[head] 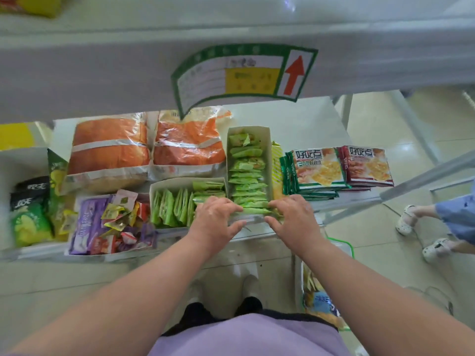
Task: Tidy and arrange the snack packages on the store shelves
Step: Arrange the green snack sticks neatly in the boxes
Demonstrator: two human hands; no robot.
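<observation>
Hands at the shelf's front edge: left hand (218, 217) and right hand (290, 217) flank the near end of a long white box (270, 155) of green packets (246, 176), fingers curled onto the nearest packets, thumbs below against the box's front wall. Box runs front to back on the shelf (308, 119); a second white box (164, 185) of green packets lies crosswise, touching its left side. Orange bags (144, 147) behind toward the back edge, biscuit packs (339, 168) stacked right, mixed sweets (115, 222) at front left.
</observation>
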